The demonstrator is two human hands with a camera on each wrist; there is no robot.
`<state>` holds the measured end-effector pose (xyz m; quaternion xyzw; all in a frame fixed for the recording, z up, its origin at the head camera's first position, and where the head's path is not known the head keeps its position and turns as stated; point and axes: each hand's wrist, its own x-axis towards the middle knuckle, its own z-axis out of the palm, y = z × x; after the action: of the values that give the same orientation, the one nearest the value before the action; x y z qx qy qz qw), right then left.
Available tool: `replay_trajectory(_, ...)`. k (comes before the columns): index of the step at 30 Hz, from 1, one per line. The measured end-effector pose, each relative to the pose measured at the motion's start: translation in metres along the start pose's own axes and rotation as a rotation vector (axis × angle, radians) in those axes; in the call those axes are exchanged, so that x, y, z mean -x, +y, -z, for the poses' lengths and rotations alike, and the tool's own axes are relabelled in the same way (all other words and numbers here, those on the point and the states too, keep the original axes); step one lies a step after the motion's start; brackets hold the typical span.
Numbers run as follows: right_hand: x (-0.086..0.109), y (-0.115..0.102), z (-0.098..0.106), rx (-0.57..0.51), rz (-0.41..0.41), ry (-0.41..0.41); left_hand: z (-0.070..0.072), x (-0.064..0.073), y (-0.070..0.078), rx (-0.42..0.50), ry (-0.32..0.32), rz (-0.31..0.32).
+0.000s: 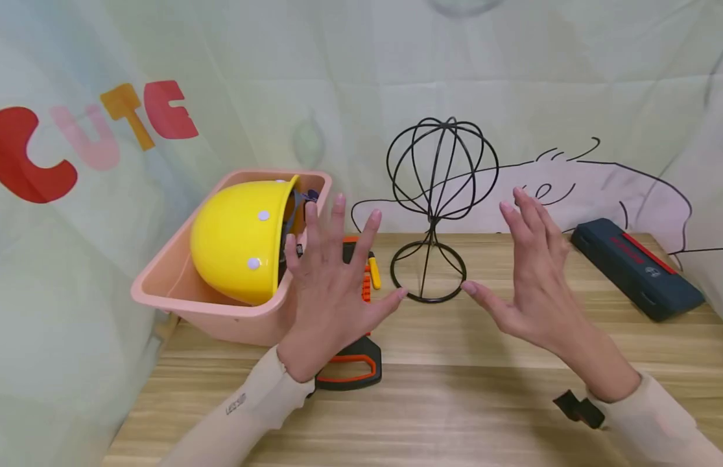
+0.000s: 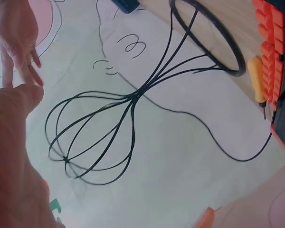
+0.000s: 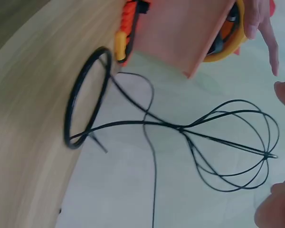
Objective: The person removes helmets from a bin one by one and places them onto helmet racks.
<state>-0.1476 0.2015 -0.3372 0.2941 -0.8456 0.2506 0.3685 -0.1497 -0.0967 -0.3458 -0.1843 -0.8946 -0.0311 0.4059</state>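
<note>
Both left hand (image 1: 332, 279) and right hand (image 1: 539, 279) hover wide and empty before the black wire hat stand (image 1: 433, 222) on the tabletop (image 1: 454, 402); seemingly a positioning step, gripping would call for closing inward.

Two hands (image 1: 334, 282) (image 1: 539, 285), one stand (image 1: 433, 226), one helmet (image 1: 235, 240) and one bin (image 1: 238, 325) show.

A black wire display stand (image 1: 433, 224) is set upright near the far edge of the wood-grained table (image 1: 454, 402), its open globe-shaped cage supported above a narrow waist and ring base.
</note>
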Motion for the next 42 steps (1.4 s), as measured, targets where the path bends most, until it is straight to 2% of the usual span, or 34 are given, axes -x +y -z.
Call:
replay_trajectory(3,-0.008,-0.01,0.002,-0.107,0.006,-0.005,0.012,0.004,-0.006,0.078,0.019,0.026)
replay_trajectory(8,-0.022,-0.028,0.002,-0.206,0.046,0.029,0.033,0.014,-0.021,0.15,-0.063,0.111)
replay_trajectory(10,-0.028,-0.035,-0.001,-0.222,0.069,0.04,0.039,0.018,-0.028,0.144,-0.064,0.132)
replay_trajectory(12,-0.034,-0.041,-0.005,-0.23,0.089,0.039,0.044,0.022,-0.036,0.104,-0.026,0.122)
replay_trajectory(14,-0.041,-0.047,-0.01,-0.232,0.104,0.027,0.048,0.026,-0.045,0.079,0.048,0.124)
replay_trajectory(18,-0.053,-0.057,-0.022,-0.244,0.117,-0.008,0.055,0.038,-0.066,0.113,0.14,0.163)
replay_trajectory(23,-0.066,-0.065,-0.038,-0.313,0.122,-0.046,0.062,0.055,-0.091,0.145,0.136,0.228)
replay_trajectory(27,-0.073,-0.071,-0.047,-0.357,0.106,-0.014,0.068,0.069,-0.108,0.142,0.094,0.298)
replay_trajectory(30,-0.079,-0.079,-0.052,-0.373,0.09,0.025,0.076,0.079,-0.121,0.139,0.035,0.353)
replay_trajectory(32,-0.083,-0.085,-0.056,-0.38,0.087,0.024,0.081,0.086,-0.131,0.133,-0.001,0.391)
replay_trajectory(39,-0.095,-0.109,-0.072,-0.415,0.044,-0.11,0.091,0.105,-0.165,0.107,-0.181,0.569)
replay_trajectory(42,-0.102,-0.116,-0.082,-0.451,0.017,-0.166,0.09,0.111,-0.176,0.157,-0.254,0.638)
